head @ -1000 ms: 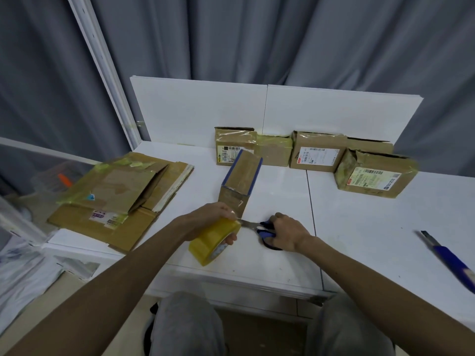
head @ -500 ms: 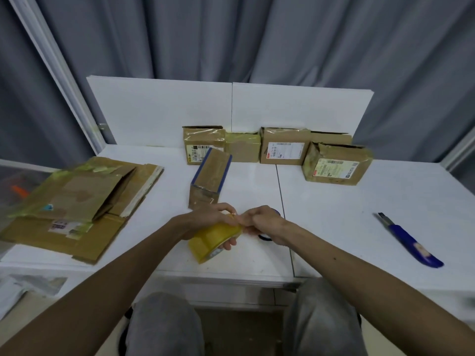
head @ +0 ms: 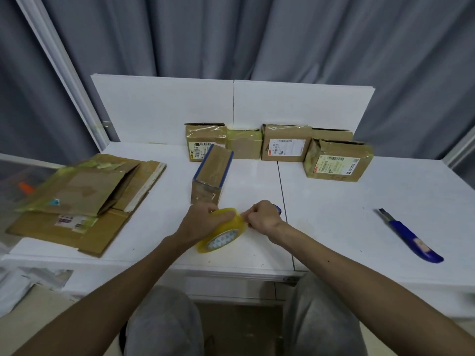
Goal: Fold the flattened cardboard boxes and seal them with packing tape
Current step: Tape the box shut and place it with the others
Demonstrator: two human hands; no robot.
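Dim, even light; soft focus, wide-angle edge distortion.

Open tabletop (head: 334,214) between the blue-edged box (head: 212,173) and the utility knife (head: 409,234), flattened cardboard (head: 77,199) hogs the left, taped boxes (head: 285,145) wall off the back.

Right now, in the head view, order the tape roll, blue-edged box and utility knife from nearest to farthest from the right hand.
1. tape roll, pinched by the right hand.
2. blue-edged box, just behind, leftward.
3. utility knife, far right.
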